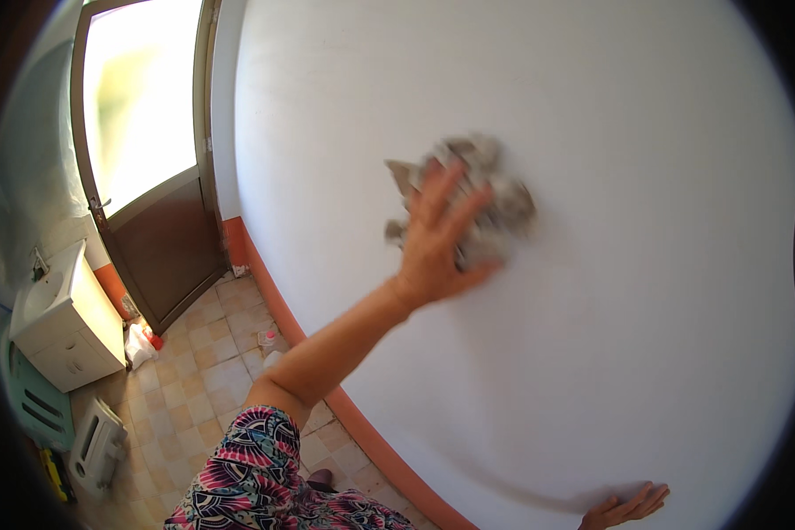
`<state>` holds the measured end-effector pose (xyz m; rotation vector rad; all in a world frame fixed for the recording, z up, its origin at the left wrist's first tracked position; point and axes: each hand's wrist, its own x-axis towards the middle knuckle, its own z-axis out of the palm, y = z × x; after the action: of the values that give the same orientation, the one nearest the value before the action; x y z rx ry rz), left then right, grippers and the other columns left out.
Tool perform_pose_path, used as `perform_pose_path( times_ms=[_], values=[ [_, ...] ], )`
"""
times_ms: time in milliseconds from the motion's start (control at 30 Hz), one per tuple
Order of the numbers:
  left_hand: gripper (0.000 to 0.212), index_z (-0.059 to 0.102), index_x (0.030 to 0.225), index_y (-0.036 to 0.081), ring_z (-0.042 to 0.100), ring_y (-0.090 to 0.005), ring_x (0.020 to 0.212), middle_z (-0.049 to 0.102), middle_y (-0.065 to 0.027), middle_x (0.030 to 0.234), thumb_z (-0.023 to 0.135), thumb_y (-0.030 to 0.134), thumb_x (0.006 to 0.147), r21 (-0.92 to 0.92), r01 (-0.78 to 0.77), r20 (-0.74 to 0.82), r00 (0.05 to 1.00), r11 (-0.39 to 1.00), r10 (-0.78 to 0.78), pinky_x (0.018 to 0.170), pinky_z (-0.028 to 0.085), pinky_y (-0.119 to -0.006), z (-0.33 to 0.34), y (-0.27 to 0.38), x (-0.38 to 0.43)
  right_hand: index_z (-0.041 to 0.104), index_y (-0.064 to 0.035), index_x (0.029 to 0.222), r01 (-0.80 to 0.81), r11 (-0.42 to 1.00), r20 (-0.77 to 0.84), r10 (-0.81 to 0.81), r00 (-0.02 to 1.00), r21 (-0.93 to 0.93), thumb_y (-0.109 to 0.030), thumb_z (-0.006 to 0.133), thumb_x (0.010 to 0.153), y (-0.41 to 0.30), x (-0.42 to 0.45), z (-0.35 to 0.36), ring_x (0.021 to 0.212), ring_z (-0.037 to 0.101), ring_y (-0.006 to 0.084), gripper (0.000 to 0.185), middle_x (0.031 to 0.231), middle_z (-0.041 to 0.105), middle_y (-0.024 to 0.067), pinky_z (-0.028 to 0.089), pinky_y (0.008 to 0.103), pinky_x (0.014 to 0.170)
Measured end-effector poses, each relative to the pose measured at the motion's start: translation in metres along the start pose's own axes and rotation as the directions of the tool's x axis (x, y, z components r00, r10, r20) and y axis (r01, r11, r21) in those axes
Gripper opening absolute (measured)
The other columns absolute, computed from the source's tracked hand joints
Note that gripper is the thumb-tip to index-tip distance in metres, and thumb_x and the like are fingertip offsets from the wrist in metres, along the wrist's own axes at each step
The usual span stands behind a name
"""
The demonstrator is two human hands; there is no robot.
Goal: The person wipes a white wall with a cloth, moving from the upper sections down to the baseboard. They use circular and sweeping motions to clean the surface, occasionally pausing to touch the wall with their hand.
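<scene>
My left hand (437,245) presses a crumpled grey rag (513,205) flat-handed against the white wall (609,318). Its fingers are spread over the cloth, and both hand and rag are blurred. Part of the rag is hidden under the palm. Low at the right, my right hand (626,509) rests at the wall surface with nothing in it, fingers somewhat apart; its wrist is cut off by the picture's lower edge.
An orange painted band (351,411) runs along the wall's foot above the tiled floor (199,377). At left are a brown door (165,245), a washbasin cabinet (73,331), a white bag (139,346) and a pale plastic object (97,447). A pink-capped bottle (267,339) stands by the wall.
</scene>
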<state>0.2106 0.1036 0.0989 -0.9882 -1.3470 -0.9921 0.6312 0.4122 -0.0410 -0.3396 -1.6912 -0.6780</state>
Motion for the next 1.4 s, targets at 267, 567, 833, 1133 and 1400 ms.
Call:
perform_pose_path(
  times_ms=[267, 567, 833, 1133, 1400],
  values=[
    [0.072, 0.043, 0.143, 0.007, 0.024, -0.0462, 0.140, 0.021, -0.0245, 0.154, 0.073, 0.020, 0.079, -0.021, 0.220, -0.185, 0.958, 0.975, -0.220, 0.112, 0.025, -0.055, 0.025, 0.006, -0.028, 0.037, 0.0018, 0.144, 0.061, 0.984, 0.030, -0.057, 0.998, -0.170, -0.045, 0.023, 0.106, 0.007, 0.002, 0.000, 0.143, 0.026, 0.0416, 0.062, 0.153, 0.029, 0.0248, 0.017, 0.0587, 0.116],
    [0.067, 0.053, 0.136, 0.040, 0.046, -0.0381, 0.129, 0.046, 0.0000, 0.141, 0.073, 0.050, 0.074, -0.143, -0.202, 0.394, 0.886, 0.969, 0.243, 0.091, 0.038, -0.055, 0.043, 0.185, -0.241, 0.036, 0.0013, 0.144, 0.082, 0.991, 0.073, -0.075, 0.994, -0.101, -0.042, 0.027, 0.106, 0.003, 0.000, -0.008, 0.145, 0.022, 0.0416, 0.058, 0.154, 0.026, 0.0249, 0.017, 0.0591, 0.116],
    [0.067, 0.030, 0.149, 0.007, 0.025, -0.0367, 0.141, 0.020, -0.0197, 0.156, 0.057, 0.014, 0.088, -0.094, 0.480, -0.199, 0.849, 0.872, -0.489, 0.115, 0.023, -0.046, 0.001, -0.029, -0.046, 0.038, -0.0027, 0.144, -0.125, 0.991, 0.047, 0.122, 0.991, 0.050, -0.043, 0.033, 0.104, -0.022, 0.020, -0.023, 0.143, 0.022, 0.0451, 0.056, 0.154, 0.025, 0.0245, 0.018, 0.0616, 0.114],
    [0.093, 0.017, 0.152, 0.004, 0.013, -0.0522, 0.142, 0.002, -0.0315, 0.156, 0.072, 0.022, 0.080, -0.100, 0.677, 0.052, 0.735, 0.729, -0.676, 0.114, 0.019, -0.057, 0.025, 0.106, -0.306, 0.030, -0.0056, 0.148, -0.069, 0.938, 0.075, 0.046, 0.996, 0.340, -0.046, 0.047, 0.099, -0.098, 0.040, -0.006, 0.143, 0.018, 0.0506, 0.066, 0.155, 0.018, 0.0304, 0.017, 0.0672, 0.111],
    [0.090, 0.023, 0.152, 0.006, 0.010, -0.0469, 0.145, 0.005, -0.0274, 0.157, 0.070, 0.037, 0.082, -0.117, 0.703, 0.016, 0.708, 0.702, -0.706, 0.116, 0.012, -0.057, 0.016, 0.024, -0.310, 0.029, -0.0044, 0.149, 0.026, 0.961, 0.122, -0.062, 0.991, 0.277, -0.042, 0.044, 0.101, -0.126, 0.059, 0.016, 0.142, 0.020, 0.0511, 0.063, 0.155, 0.020, 0.0312, 0.020, 0.0669, 0.110]
  ],
)
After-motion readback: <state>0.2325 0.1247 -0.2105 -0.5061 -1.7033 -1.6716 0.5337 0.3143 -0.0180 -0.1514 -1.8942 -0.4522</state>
